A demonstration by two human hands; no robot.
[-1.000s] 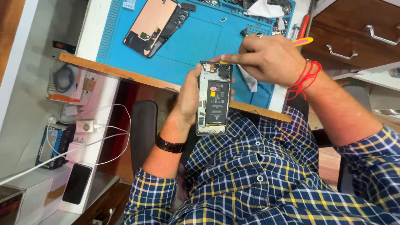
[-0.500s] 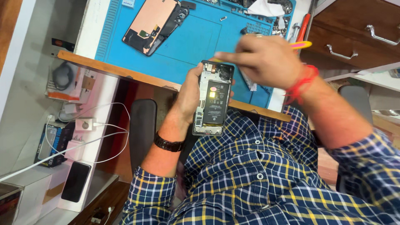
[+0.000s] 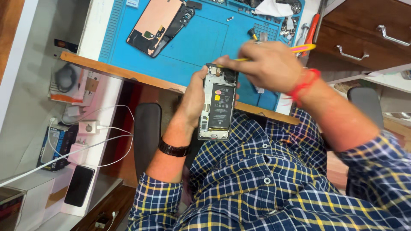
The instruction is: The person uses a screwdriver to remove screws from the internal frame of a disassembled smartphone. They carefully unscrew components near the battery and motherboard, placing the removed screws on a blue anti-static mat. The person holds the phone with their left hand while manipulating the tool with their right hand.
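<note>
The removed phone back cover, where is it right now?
The back cover lies at the upper left of the blue mat in the head view, beyond the opened phone.

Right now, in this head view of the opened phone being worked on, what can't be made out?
- Tool tip: the right hand covers where the yellow tool meets the opened phone.
- Right hand: motion-blurred, finger placement unclear.
- Phone's far side: hidden by the left hand gripping it.
- Small parts on the blue mat: too small to identify.
- Mat's top: cut off by the frame edge.
</note>
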